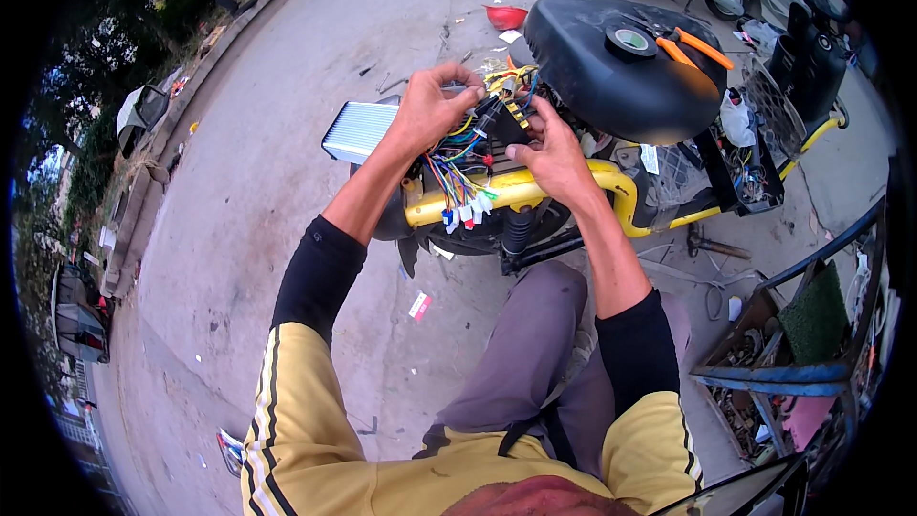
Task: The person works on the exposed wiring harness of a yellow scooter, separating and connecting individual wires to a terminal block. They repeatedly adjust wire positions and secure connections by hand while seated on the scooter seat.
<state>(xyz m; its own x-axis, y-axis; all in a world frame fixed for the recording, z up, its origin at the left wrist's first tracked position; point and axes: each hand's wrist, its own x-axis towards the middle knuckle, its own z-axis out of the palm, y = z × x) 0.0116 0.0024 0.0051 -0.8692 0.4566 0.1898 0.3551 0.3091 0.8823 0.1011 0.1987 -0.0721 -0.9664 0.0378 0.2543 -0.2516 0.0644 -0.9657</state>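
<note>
Many wires [462, 140] between both hands [432, 107] [556, 155]

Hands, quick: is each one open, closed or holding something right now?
Left hand: fingers curled at the wires; whether they grip can't be told.
Right hand: closed, holding a black part.

A loose bundle of multicoloured wires [447, 168] spills over the yellow frame tube [521, 194], its white, blue, red and green plugs [466, 214] dangling; just above, yellow wires [501, 82] bunch beside a black, yellow-banded part [517, 115].
</note>
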